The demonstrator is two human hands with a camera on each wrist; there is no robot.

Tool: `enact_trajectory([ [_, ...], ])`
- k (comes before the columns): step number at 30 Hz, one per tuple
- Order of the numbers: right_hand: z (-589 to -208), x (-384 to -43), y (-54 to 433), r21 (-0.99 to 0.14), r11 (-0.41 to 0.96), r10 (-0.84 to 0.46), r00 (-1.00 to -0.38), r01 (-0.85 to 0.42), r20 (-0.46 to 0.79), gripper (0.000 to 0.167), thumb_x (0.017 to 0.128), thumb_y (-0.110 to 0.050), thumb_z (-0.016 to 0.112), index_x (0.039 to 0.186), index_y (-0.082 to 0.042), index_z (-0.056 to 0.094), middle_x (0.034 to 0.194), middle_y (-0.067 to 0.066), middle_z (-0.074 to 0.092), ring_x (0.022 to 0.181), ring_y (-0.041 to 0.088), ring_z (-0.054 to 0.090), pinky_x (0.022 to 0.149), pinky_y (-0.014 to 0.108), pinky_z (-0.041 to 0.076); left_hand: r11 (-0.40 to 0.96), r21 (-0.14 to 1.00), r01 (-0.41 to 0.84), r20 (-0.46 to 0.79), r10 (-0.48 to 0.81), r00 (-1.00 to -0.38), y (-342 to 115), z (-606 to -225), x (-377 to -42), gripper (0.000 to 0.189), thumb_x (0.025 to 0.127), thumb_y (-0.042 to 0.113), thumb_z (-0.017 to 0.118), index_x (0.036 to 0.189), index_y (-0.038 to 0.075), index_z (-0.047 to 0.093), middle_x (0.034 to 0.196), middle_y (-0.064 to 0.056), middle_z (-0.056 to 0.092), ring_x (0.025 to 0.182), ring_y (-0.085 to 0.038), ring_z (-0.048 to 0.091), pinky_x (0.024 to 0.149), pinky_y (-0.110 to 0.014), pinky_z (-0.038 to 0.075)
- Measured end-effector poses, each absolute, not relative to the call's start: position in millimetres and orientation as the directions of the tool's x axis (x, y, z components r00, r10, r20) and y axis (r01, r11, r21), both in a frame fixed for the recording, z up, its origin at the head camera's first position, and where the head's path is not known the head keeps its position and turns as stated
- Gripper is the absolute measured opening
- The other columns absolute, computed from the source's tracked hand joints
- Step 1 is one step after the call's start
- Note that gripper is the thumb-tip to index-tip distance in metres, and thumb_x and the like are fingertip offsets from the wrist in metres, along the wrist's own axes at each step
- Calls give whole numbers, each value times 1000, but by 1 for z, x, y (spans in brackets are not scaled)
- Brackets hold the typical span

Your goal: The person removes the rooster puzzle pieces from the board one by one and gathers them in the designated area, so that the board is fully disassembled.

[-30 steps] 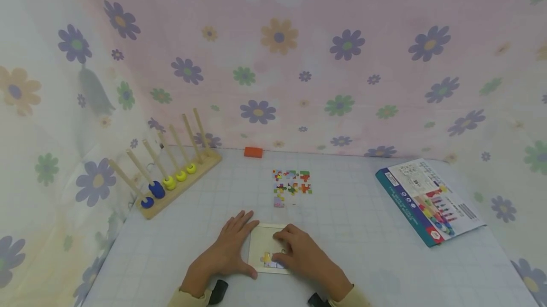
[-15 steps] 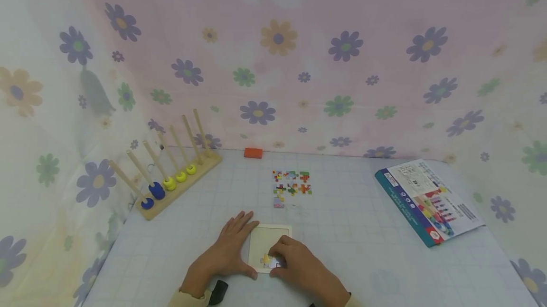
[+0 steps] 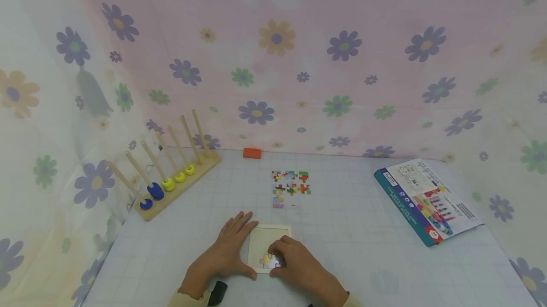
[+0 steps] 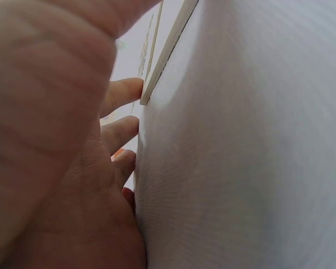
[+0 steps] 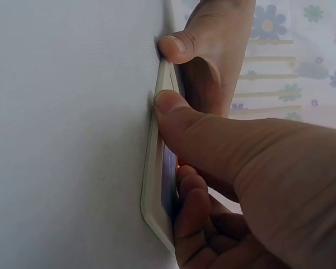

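Observation:
A shallow pale wooden puzzle tray [image 3: 264,238] lies flat on the table before me. Jigsaw pieces [image 3: 268,260] sit along its near side, partly covered by my right hand [image 3: 301,262]. That hand has bent fingers over a puzzle piece [image 5: 168,176], its thumb at the tray's near rim [image 5: 151,185] in the right wrist view. My left hand [image 3: 231,247] rests at the tray's left side, fingers extended; one fingertip touches the tray's edge [image 4: 171,50] in the left wrist view. Beyond the tray, several loose jigsaw pieces [image 3: 291,188] lie in rows.
A wooden peg stand [image 3: 183,186] with blue and yellow beads stands at the left. At the right lies a toy box [image 3: 427,202] with a teal side. An orange block [image 3: 252,153] is at the back edge, before a flowered curtain [image 3: 299,83].
My right hand has shifted slightly left and toward me, its thumb moving from over the pieces down to the tray's near rim. My left hand has stayed in place.

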State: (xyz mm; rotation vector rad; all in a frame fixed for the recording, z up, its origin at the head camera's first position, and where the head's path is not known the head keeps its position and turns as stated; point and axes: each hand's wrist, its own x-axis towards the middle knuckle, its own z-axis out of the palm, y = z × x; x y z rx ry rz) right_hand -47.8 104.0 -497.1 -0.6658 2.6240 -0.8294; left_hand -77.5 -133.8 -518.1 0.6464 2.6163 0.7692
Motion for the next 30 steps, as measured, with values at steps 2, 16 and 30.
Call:
enact_trajectory([
  [2,-497,-48,104,-609,717,-520,-842,-340,-142,36,79,-28,88,108,-17,71,97,-12,58,79,-3,46,72,17,48,749,574,331,-186,513,-838,-134,-519,-78,125,57,65,90,157,15,35,171,-10,20,159,-37,11,129,-62,12],
  [16,-495,-47,101,-621,690,-557,-821,-372,-126,39,80,-21,87,116,-15,74,103,-11,61,80,-4,45,71,15,47,742,578,340,-173,518,-838,-134,-516,-76,123,58,64,91,157,14,36,171,-11,20,159,-37,12,128,-63,13],
  [30,-492,-49,96,-587,738,-530,-823,-331,-202,36,80,-21,87,111,-20,69,105,-13,58,87,-2,49,87,26,55,733,582,353,-150,523,-839,-135,-519,-76,123,57,64,91,156,14,37,171,-11,21,159,-37,13,128,-64,14],
])
